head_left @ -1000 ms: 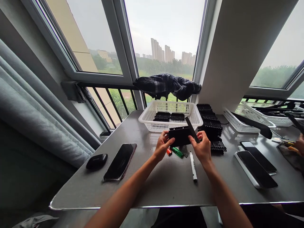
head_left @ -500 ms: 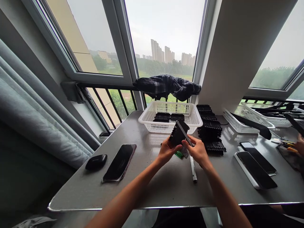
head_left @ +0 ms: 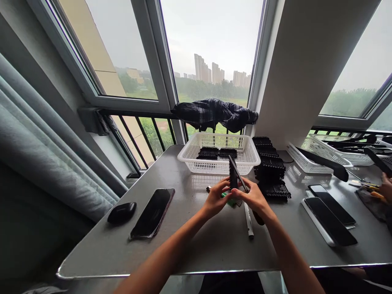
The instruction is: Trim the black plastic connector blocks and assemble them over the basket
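Above the table, my left hand (head_left: 216,198) grips a black plastic part (head_left: 233,179) with a toothed edge, turned so that its narrow side shows. My right hand (head_left: 252,196) is closed around a long flat grey file (head_left: 237,169), its dark handle showing below the palm. The right fingertips also press near the part's lower end. The file lies slanted alongside the part; whether it touches is hard to see. Beneath the hands are a green object (head_left: 229,199), partly hidden, and a silver marker-like stick (head_left: 248,222).
A white basket (head_left: 219,166) holding similar black parts stands behind my hands. Stacked black parts (head_left: 272,167) sit right of it. Phones (head_left: 153,213) (head_left: 330,220) and a black case (head_left: 121,213) lie on the table (head_left: 190,245). Another person's hand (head_left: 386,188) is at far right.
The black part has turned from showing its broad face to its narrow edge. My right hand has tilted, and the file's dark handle now shows under it.
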Motion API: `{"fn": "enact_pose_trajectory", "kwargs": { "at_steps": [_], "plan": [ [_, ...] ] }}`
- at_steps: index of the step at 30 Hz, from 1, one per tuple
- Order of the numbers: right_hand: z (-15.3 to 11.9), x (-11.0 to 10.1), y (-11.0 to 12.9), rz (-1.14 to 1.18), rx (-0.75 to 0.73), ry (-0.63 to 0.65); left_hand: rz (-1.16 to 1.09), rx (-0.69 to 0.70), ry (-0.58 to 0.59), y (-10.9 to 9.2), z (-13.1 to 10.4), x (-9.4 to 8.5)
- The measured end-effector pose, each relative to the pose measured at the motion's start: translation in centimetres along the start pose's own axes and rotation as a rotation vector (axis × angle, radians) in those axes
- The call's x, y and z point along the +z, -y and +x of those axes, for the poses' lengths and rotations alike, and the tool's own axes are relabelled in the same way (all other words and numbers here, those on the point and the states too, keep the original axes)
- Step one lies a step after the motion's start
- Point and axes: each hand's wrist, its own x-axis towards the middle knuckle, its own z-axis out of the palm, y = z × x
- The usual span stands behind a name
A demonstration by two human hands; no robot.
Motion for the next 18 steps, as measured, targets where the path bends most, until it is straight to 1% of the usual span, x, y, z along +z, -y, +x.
{"fn": "enact_pose_trajectory", "kwargs": {
  "at_steps": [2,3,4,6,7,8,9,10,12,15,18],
  "plan": [
    [0.2,-0.1,-0.3,0.040,-0.013,0.011,-0.030,-0.006,0.009,0.3,0.2,-0.3],
    [0.2,-0.1,-0.5,0.059,-0.019,0.011,-0.038,-0.008,-0.014,0.4,0.4,-0.5],
    [0.3,-0.1,-0.6,0.077,-0.025,0.013,-0.033,0.002,-0.070,0.6,0.6,-0.7],
    [0.3,-0.2,-0.8,0.108,-0.027,0.032,0.016,0.053,-0.236,0.8,0.9,-1.0],
    [0.3,-0.2,-0.7,0.117,-0.018,0.060,0.046,0.086,-0.305,0.7,1.1,-1.1],
    [0.2,-0.2,-0.7,0.119,-0.002,0.104,0.072,0.118,-0.346,0.7,1.2,-1.3],
    [0.1,-0.2,-0.6,0.116,0.020,0.161,0.093,0.142,-0.355,0.5,1.3,-1.4],
    [0.0,-0.2,-0.4,0.108,0.041,0.223,0.112,0.155,-0.340,0.3,1.3,-1.5],
    [-0.2,-0.3,0.0,0.090,0.061,0.312,0.134,0.152,-0.286,-0.2,1.4,-1.7],
    [-0.5,-0.6,0.6,0.095,0.047,0.335,0.110,0.114,-0.231,-0.5,1.3,-2.1],
    [-0.5,-0.8,0.7,0.114,0.060,0.302,0.118,0.126,-0.263,-0.3,1.3,-2.4]
  ]
}}
